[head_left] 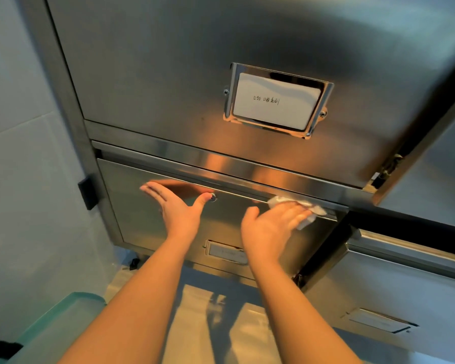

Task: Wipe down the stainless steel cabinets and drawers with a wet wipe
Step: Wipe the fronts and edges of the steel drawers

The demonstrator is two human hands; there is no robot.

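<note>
**Wipe pressed along the top edge of the lower steel drawer**

Two bare forearms reach up from the bottom of the view toward a bank of stainless steel cabinets. On the left, the left hand (177,210) lies flat against the front of the lower drawer (132,206), its fingers (153,191) straight and spread a little, thumb tip beside a small round lock (213,197). It holds nothing.

On the right, the right hand (271,227) presses a white wet wipe (309,212) against the same drawer front, just under the bright horizontal rail (247,169) that runs across its top. These fingers are extended over the wipe, close together, pushing it flat rather than curling round it; crumpled ends of the wipe show past the fingertips and at the index side.

Above the rail stands a larger drawer (168,74) bearing a chrome label holder (277,101) with a handwritten white card. A smaller label holder (225,252) sits low on the lower drawer, between the two wrists. To the right, another cabinet front (378,285) carries its own label holder. A pale tiled wall (24,153) fills the left side, and a green bin edge (63,311) shows at the lower left.
</note>
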